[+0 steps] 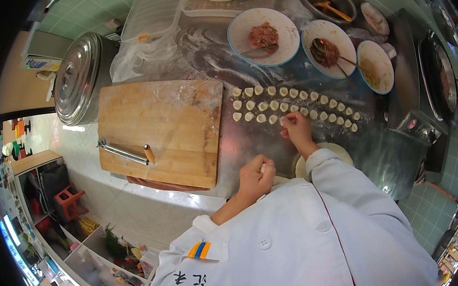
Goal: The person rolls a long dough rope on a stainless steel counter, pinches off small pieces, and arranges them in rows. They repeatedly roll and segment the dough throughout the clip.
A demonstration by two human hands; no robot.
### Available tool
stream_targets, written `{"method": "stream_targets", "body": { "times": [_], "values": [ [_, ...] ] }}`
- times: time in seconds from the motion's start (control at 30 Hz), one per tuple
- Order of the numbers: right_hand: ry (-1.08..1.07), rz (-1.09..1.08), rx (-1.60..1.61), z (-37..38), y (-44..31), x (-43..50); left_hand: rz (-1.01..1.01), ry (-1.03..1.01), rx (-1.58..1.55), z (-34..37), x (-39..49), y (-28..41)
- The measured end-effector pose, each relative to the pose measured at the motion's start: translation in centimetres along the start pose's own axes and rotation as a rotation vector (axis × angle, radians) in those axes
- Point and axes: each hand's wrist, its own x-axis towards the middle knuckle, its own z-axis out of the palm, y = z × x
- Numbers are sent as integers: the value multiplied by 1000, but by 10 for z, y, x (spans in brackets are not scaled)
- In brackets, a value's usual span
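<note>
My left hand [257, 176] is curled into a fist around a lump of white dough, and only a bit of it shows by the thumb. Farther forward, my right hand [298, 131] pinches a small dough piece [283, 120] between thumb and fingertips, low over the steel worktop [241, 142]. That piece is at the right end of the nearest, shorter row. Small floured dough pieces [272, 90] lie in rows across the metal, beyond and to both sides of my right hand. Under my right sleeve is a round pale thing [338, 150], mostly hidden.
On the left lies a wooden board [162, 124] with a rolling tool [125, 152]. A lidded steel pot [78, 78] stands beyond. Bowls of minced filling [239, 23] [309, 38], a yellowish mixture bowl [385, 60] and a steel bowl [345, 0] stand at the back right.
</note>
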Motion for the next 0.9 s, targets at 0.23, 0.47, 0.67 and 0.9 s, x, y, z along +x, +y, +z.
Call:
{"method": "stream_targets", "body": {
  "times": [0.23,0.47,0.67,0.9],
  "values": [
    [-34,55,-33,-4,-10,-11,138,-308,133,-1,0,-13],
    [-428,-652,-395,-43,-66,-134,329,-347,92,-16,-21,4],
    [-372,-1241,-497,-41,-101,-190,423,-278,5,-16,-50,41],
    [-385,-1388,-440,-54,-128,-226,728,-275,107,-11,-71,53]
  ]
}}
